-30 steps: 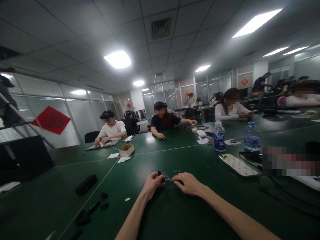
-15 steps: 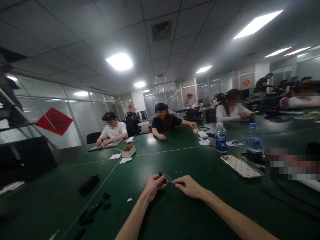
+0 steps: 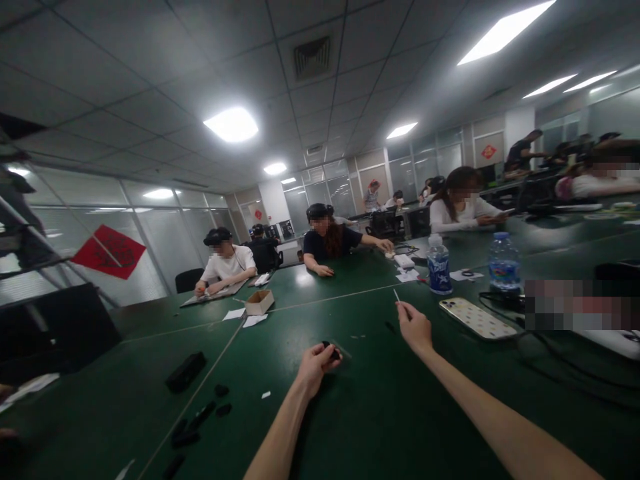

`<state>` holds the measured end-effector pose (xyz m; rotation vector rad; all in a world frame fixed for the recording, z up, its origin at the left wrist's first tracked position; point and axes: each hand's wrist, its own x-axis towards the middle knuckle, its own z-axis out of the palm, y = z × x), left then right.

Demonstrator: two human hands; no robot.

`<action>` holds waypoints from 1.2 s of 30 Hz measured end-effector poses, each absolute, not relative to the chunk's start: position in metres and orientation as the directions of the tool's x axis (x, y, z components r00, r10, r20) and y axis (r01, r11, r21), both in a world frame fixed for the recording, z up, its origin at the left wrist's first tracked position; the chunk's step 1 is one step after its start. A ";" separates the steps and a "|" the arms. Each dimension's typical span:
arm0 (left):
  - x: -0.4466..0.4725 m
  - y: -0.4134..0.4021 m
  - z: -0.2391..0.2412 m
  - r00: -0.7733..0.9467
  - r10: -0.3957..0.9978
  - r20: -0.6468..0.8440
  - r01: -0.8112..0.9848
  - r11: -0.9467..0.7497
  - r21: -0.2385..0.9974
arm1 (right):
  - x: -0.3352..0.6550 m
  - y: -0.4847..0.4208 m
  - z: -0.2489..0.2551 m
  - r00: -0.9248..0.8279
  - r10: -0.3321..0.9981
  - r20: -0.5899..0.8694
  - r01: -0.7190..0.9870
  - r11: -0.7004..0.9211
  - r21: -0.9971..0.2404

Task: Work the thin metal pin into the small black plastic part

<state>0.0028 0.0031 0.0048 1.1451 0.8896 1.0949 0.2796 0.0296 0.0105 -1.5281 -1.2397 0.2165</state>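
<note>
My left hand (image 3: 316,363) is closed around a small black part (image 3: 332,351) just above the green table (image 3: 370,413); its kind is too small to tell. My right hand (image 3: 416,325) is raised farther right, pinching a thin pale stick (image 3: 397,295) that points up and away. The two hands are well apart. To the left of my left hand lie several small black pieces (image 3: 201,415) and a black oblong case (image 3: 186,372). A small white scrap (image 3: 266,395) rests between them and my left wrist.
Right of my right hand lies a patterned phone (image 3: 477,319), with a blue-labelled bottle (image 3: 439,268) and a water bottle (image 3: 505,263) behind it. Black cables (image 3: 545,347) trail at the right. A small open box (image 3: 260,303) stands farther back. Across the table sits a person in dark clothes (image 3: 330,241).
My right hand has moved right and away from my left hand, taking the thin stick from the black part. My left hand still grips that part. The view has shifted slightly.
</note>
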 end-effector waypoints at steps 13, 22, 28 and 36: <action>0.006 0.000 0.006 0.290 0.957 0.023 -0.248 0.051 0.967 | 0.324 0.036 -0.013 0.519 0.779 0.353 0.633 -0.073 -0.771; 0.006 0.000 0.007 0.297 0.955 -0.023 -0.236 0.096 0.967 | 0.317 0.058 -0.015 0.385 0.890 0.243 0.840 -0.228 -0.493; 0.007 -0.002 0.012 0.299 0.952 -0.057 -0.228 0.130 0.965 | 0.321 0.076 -0.007 0.314 0.900 0.304 0.931 -0.229 -0.284; 0.008 0.004 0.005 0.289 0.950 -0.120 -0.274 0.202 0.940 | 0.355 0.099 0.007 0.402 0.827 0.393 0.913 -0.328 -0.244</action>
